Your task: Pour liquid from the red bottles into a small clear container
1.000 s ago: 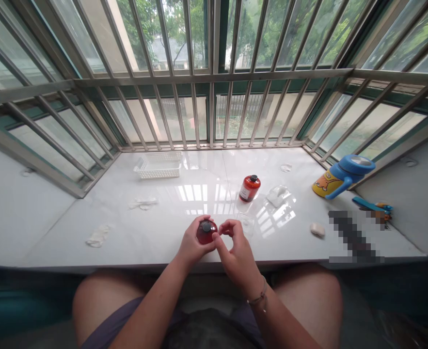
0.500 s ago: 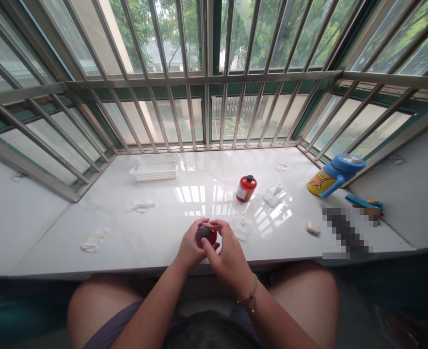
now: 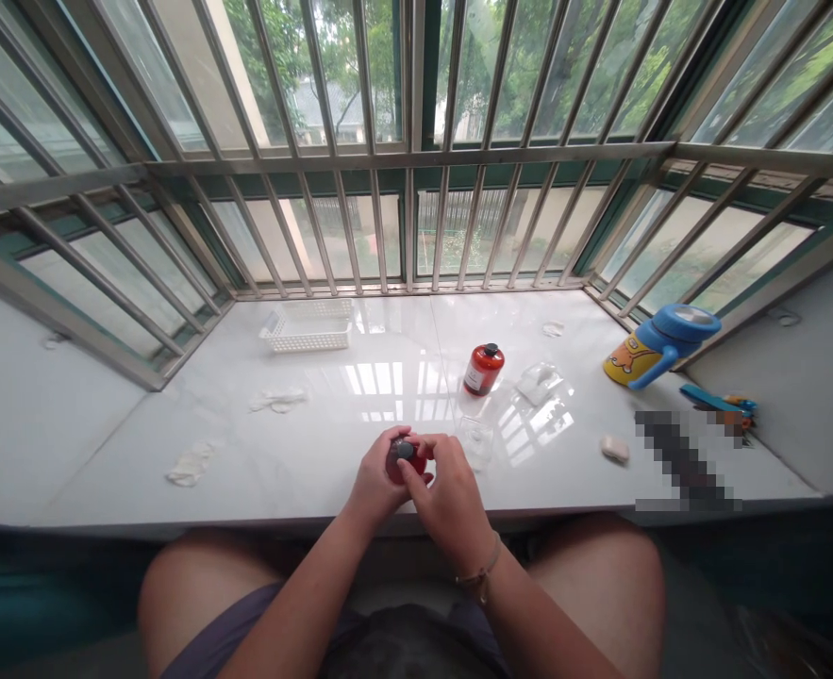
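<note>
My left hand (image 3: 375, 480) is wrapped round a small red bottle (image 3: 398, 464) with a dark cap, near the front edge of a white marble sill (image 3: 303, 443). My right hand (image 3: 445, 491) is closed over the bottle's cap from the right, fingers pinching at it. A second red bottle (image 3: 484, 368) with a black cap and a white label stands upright farther back, apart from both hands. A small clear cup (image 3: 475, 438) sits just right of my right hand.
A white plastic basket (image 3: 308, 326) lies at the back left. Crumpled white wipes (image 3: 278, 400) and another wad (image 3: 191, 464) lie on the left. A clear wrapper (image 3: 540, 381), a blue and yellow kettle-like toy (image 3: 660, 343) and a small white lump (image 3: 615, 449) are on the right. Metal bars (image 3: 408, 160) close off the window.
My right hand has moved from beside the bottle onto its cap and closed over it. The left hand keeps its hold. The view shifted slightly.
</note>
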